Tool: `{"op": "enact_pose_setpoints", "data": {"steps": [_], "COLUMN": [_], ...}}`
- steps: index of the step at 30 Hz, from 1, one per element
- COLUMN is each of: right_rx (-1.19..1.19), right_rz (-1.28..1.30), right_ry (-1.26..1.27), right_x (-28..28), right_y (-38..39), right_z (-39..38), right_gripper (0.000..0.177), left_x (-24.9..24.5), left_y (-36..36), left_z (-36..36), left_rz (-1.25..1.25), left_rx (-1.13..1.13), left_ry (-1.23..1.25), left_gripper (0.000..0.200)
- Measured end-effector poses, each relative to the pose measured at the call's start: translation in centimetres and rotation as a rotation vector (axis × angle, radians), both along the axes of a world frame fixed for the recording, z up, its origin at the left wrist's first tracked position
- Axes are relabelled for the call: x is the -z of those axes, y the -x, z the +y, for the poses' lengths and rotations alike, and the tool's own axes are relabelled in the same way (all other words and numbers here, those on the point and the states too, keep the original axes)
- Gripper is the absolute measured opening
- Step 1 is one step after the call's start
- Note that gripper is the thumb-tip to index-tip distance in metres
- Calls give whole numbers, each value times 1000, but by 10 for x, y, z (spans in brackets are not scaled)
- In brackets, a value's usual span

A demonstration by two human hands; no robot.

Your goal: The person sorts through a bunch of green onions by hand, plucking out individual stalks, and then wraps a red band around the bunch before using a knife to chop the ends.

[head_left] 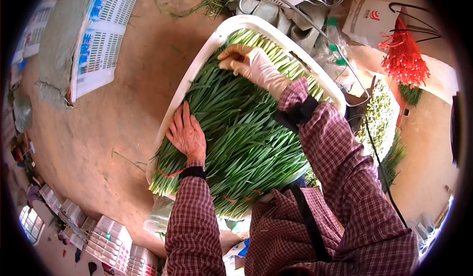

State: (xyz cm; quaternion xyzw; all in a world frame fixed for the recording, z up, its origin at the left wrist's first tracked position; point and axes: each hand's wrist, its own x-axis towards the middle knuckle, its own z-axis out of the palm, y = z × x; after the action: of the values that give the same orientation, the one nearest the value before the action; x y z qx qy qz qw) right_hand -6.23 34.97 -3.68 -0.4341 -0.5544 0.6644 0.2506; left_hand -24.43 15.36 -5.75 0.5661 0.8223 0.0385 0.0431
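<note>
A white plastic crate (pixel 201 59) is filled with long green leafy stalks (pixel 246 123), their pale ends along the upper right side and at the lower left. Red ties (pixel 170 174) show round bundles near the lower edge. My bare left hand (pixel 187 133) lies spread on the leaves by the crate's left side. Over the upper part of the pile is my right hand (pixel 251 65), in a pale glove, its fingers bent with a gap between thumb and fingertips. Nothing can be made out in it.
Stacked white crates (pixel 101 39) stand at the upper left. A metal frame (pixel 315 27) runs along the crate's upper right. Beyond it are red ties (pixel 405 59) on a hook and a heap of pale cut pieces (pixel 378 113). More crates (pixel 108 244) stand at the lower left.
</note>
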Motion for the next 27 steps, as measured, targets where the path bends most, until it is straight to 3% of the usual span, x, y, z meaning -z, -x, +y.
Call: {"op": "enact_pose_setpoints", "data": {"steps": [3, 5, 6, 7, 10, 11, 12, 13, 14, 19, 23, 27], "right_rx": [-109, -198, -169, -170, 245, 269, 328, 321, 213, 50, -171, -305], "right_rz": [-149, -490, -518, -519, -195, -242, -128, 112, 239, 165, -107, -380], "right_ry": [19, -517, -561, -561, -353, -436, -252, -211, -168, -289, -11, -179], "right_x": [-9, -3, 1, 6, 25, 24, -21, -25, -61, -83, -46, -36], "right_y": [5, 18, 22, 25, 40, 46, 54, 65, 63, 24, -31, -38], "right_z": [-9, -8, -10, -9, 11, 35, 50, 72, 84, 56, -39, -69], "right_gripper": [19, 14, 15, 15, 23, 22, 24, 12, 23, 10, 16, 24], "left_x": [0, 1, 2, 2, 4, 5, 6, 7, 7, 8, 8, 5], "left_y": [0, 1, 1, 0, 2, 2, 2, 3, 3, 3, 4, 2], "left_z": [0, 0, 0, 0, -1, -1, -1, -2, -2, -2, -2, -1], "left_rz": [2, 3, 1, 1, 5, 11, 17, 14, 16, -6, 4, 0], "left_rx": [-1, -3, -5, -6, -5, -2, 3, 4, -1, -4, 9, 3], "left_ry": [1, 1, -1, -1, -5, -16, -26, -18, -22, -38, -37, -31], "left_gripper": [40, 39, 39, 39, 39, 39, 39, 39, 39, 39, 39, 39]}}
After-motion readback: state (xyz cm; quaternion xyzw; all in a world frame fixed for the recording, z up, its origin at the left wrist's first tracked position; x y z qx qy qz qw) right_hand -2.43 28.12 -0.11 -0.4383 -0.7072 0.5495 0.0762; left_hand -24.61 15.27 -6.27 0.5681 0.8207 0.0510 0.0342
